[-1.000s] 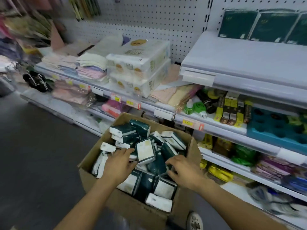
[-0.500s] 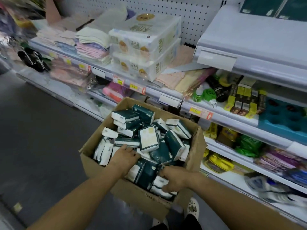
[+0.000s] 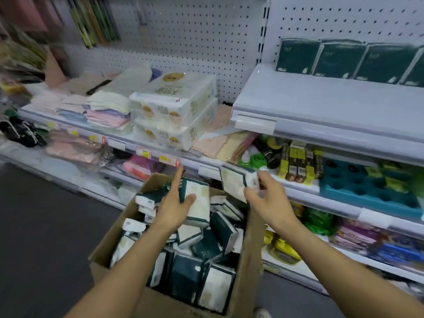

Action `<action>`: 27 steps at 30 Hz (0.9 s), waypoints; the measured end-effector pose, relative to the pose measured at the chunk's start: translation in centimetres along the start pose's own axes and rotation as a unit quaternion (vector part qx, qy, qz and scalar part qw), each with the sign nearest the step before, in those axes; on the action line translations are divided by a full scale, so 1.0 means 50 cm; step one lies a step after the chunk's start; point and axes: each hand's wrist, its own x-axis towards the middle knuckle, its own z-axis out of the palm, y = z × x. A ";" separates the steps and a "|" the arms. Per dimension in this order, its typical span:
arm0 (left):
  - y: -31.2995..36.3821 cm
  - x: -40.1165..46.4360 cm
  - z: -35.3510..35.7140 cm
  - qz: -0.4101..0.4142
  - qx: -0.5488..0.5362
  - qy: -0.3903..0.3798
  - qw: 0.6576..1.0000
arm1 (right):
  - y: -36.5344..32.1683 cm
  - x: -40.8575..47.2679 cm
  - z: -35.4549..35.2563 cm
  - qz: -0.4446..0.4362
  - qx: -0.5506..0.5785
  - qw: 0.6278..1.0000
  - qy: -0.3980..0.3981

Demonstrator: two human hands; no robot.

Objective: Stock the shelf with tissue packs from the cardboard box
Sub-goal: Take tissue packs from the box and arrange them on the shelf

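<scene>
One tissue pack (image 3: 197, 200) is held up by the left hand (image 3: 174, 203), fingers around it. Another pack (image 3: 238, 182) is pinched by the right hand (image 3: 268, 198). Four packs (image 3: 344, 58) are already stood on the top shelf (image 3: 321, 104). Many are left in the cardboard box (image 3: 250, 260).

Retail aisle. Dark grey floor (image 3: 41, 226) at left and bottom. White pegboard wall (image 3: 195, 42) behind tiered white racks (image 3: 321, 115) with price tags (image 3: 168, 159) clipped to front rails. Folded cloths (image 3: 107, 111), bundled white paper rolls (image 3: 176, 111), blue tray (image 3: 367, 191) on neighbouring levels. Even, diffuse lighting.
</scene>
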 end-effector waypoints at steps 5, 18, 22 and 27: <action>0.167 0.006 0.036 -0.065 -0.299 -0.016 0.952 | -0.013 0.003 -0.058 -0.254 -0.133 0.955 0.071; 0.474 0.021 0.140 0.149 -0.277 -0.014 0.949 | -0.079 0.037 -0.338 0.029 0.250 0.960 0.124; 0.585 0.037 0.215 0.240 -0.188 -0.060 0.951 | -0.055 0.077 -0.476 0.063 0.290 0.954 0.053; 0.719 0.071 0.357 0.220 -0.160 -0.084 0.958 | 0.018 0.126 -0.656 0.064 0.388 0.908 0.147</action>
